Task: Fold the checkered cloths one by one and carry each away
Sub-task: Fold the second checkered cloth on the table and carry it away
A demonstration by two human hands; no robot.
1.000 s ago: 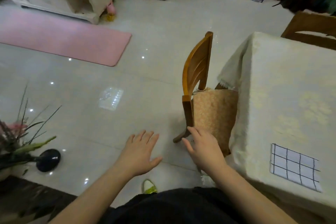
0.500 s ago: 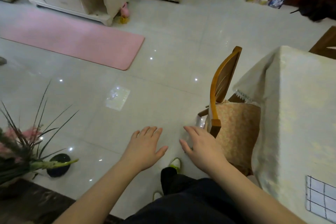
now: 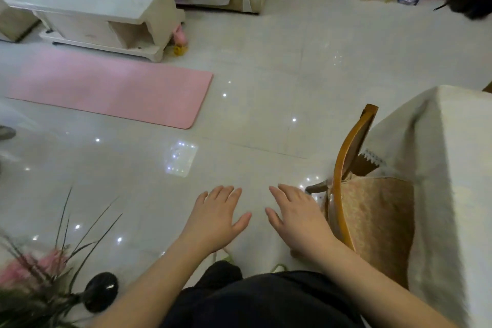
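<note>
Both hands hang flat over the tiled floor (image 3: 266, 74), the left hand (image 3: 217, 217) and right hand (image 3: 298, 214) spread wide and holding nothing, no checkered cloth within view, the right just beside the wooden chair (image 3: 346, 181).

Both bare arms reach forward, palms down. The left hand (image 3: 217, 217) and right hand (image 3: 298, 217) hover side by side, fingers straight and empty.

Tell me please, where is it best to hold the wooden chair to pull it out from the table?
Probably grip the curved top rail of the wooden chair from the floor side. It faces the right hand, while the tablecloth covers the seat's far side.
</note>
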